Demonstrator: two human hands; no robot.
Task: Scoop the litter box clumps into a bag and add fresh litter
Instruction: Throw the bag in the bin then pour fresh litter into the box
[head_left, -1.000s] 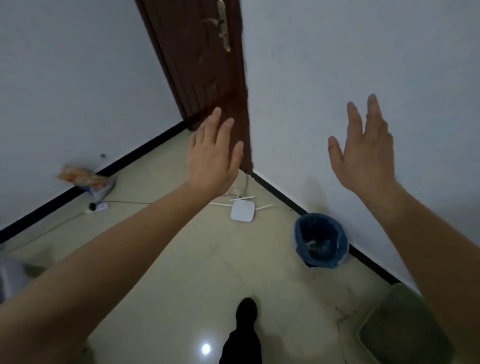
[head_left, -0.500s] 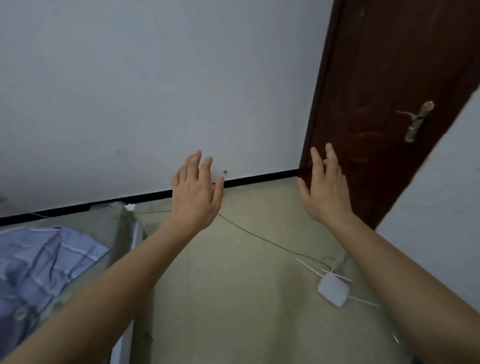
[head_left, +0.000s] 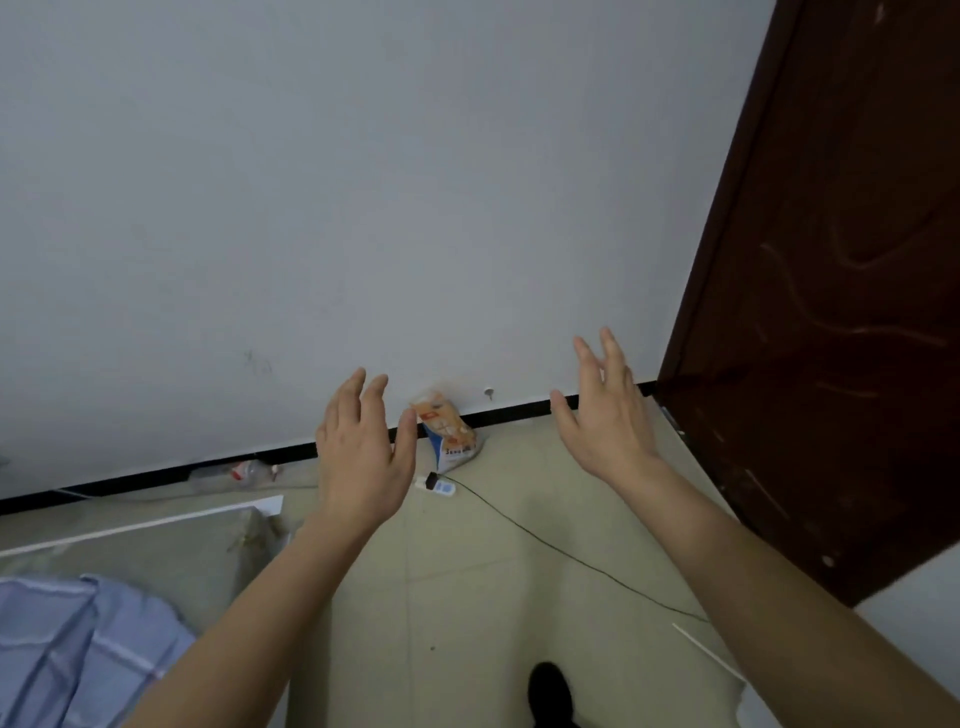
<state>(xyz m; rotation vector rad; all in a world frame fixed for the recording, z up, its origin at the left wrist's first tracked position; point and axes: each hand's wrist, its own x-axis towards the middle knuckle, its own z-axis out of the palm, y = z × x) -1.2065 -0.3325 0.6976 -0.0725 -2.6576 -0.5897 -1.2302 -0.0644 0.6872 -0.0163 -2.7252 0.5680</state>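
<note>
An orange, white and blue bag (head_left: 448, 427) leans against the white wall at the black baseboard, straight ahead on the floor. My left hand (head_left: 361, 451) is raised in front of me, open and empty, just left of the bag in the view. My right hand (head_left: 605, 415) is also raised, open and empty, to the bag's right. Both hands are well above the floor and touch nothing. The litter box and the blue-lined bin are out of view.
A dark brown door (head_left: 831, 291) stands at the right. A white plug adapter (head_left: 436, 484) with a black cable (head_left: 571, 557) lies on the beige tile floor. A clear plastic bottle (head_left: 236, 474) lies by the baseboard. A bed with blue striped cloth (head_left: 78, 644) fills the lower left. My black shoe (head_left: 549, 693) is below.
My view has swung left, from the corner with the bin and litter box to the wall with the bag. Both hands stayed raised and open, now closer to the bag.
</note>
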